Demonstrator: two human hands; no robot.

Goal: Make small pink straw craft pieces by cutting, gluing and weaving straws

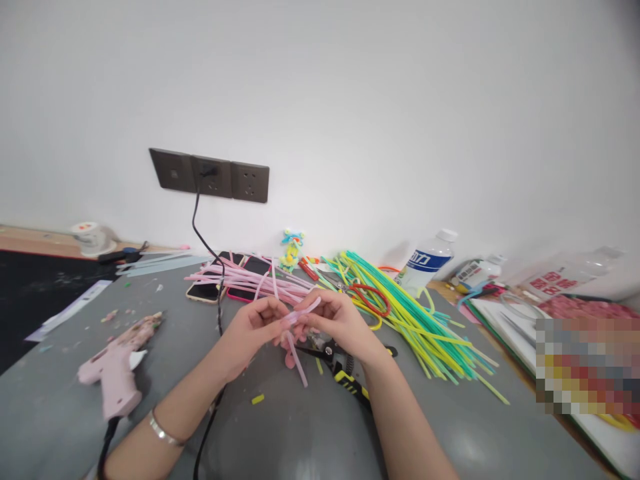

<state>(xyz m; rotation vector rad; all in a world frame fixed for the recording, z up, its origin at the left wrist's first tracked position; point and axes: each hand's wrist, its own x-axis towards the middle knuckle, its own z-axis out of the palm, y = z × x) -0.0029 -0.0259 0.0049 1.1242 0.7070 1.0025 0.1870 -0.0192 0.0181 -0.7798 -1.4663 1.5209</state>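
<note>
Both my hands meet above the grey table (450, 427) and pinch one pink pipe cleaner (300, 333). My left hand (253, 330) grips its left part with closed fingers. My right hand (340, 323) holds the other part, also closed. One end of the pipe cleaner sticks up to the right, another hangs down toward me. Under my right wrist lie black-and-yellow pliers (343, 373). A pile of pink pipe cleaners (245, 277) lies just beyond my hands.
A pink glue gun (120, 363) lies at the left, its cable running off the near edge. Green and yellow pipe cleaners (420, 313) fan out at the right with red-handled scissors (370, 297). Two phones (207, 290), a bottle (427, 260) and a wall socket (210, 175) are behind.
</note>
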